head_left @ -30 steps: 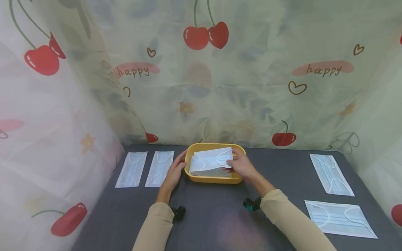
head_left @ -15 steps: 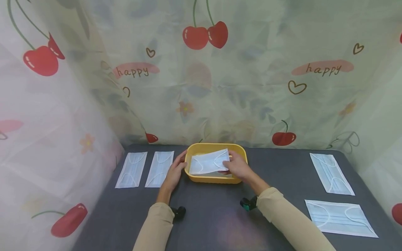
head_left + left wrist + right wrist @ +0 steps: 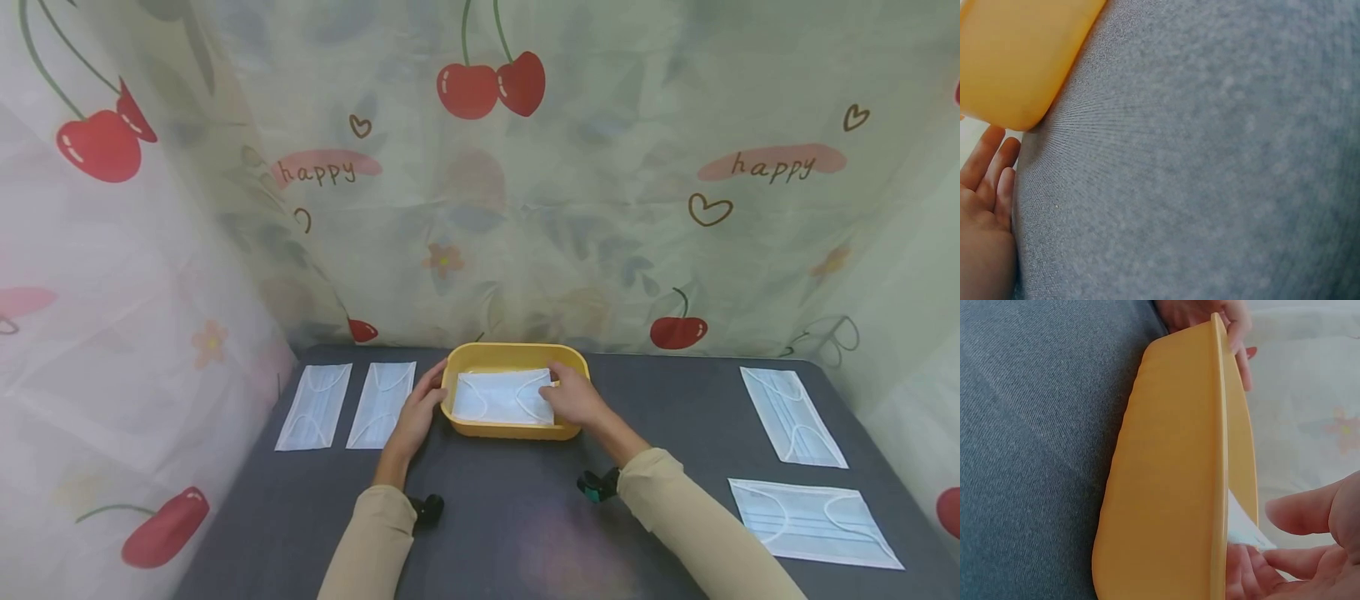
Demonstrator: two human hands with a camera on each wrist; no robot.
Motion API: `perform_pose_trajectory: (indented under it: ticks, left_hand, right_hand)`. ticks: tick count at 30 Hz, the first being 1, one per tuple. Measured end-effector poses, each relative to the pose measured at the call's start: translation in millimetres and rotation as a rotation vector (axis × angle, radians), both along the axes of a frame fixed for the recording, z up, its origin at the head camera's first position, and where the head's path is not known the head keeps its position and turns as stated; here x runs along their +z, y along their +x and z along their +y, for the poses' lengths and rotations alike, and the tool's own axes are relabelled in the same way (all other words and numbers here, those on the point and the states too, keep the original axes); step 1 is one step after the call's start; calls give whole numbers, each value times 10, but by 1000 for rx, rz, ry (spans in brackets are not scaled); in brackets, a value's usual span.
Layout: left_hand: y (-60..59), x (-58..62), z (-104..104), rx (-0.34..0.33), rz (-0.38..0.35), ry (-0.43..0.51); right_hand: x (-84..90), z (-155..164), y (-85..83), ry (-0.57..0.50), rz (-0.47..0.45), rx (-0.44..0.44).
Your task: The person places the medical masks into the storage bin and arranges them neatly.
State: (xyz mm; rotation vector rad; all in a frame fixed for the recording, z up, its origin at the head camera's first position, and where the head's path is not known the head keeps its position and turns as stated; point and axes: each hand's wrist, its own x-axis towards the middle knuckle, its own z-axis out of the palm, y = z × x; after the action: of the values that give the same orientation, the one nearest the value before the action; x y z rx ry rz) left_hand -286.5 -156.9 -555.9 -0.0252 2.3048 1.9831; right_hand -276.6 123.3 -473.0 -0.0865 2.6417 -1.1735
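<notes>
Near the table's back edge is a yellow plastic basket (image 3: pixel 517 432). A light-blue face mask (image 3: pixel 498 398) with white ear loops lies lengthwise inside, and anything beneath it is hidden. My left hand (image 3: pixel 416 412) rests against the basket's left end; the left wrist view shows its fingers (image 3: pixel 985 159) fairly straight, tips at the yellow wall. Over the right end, my right hand (image 3: pixel 577 398) is at the mask's right edge. In the right wrist view its thumb (image 3: pixel 1300 509) stands apart from the index finger, and the mask corner (image 3: pixel 1247 531) touches the fingers below.
Two masks lie upright side by side at the left, the outer mask (image 3: pixel 313 408) and the inner mask (image 3: pixel 381 406). On the right are a slanted mask (image 3: pixel 795 417) and a sideways mask (image 3: pixel 817 525). A cherry-print curtain (image 3: pixel 570 208) hangs around the dark table (image 3: pixel 495 517).
The mask in my right hand has lowered from a tilt to lying level in the basket. My right thumb now stands off it. My left hand has stayed at the basket's left end.
</notes>
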Motion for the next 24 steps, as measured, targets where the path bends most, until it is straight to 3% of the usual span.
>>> perform_pose_trajectory:
  ticks: [10, 24]
  left_hand:
    - [15, 24, 11, 3, 9, -6]
    - [-11, 9, 2, 2, -3, -10]
  right_hand:
    - [14, 40, 22, 23, 0, 16]
    - [138, 130, 64, 35, 8, 148]
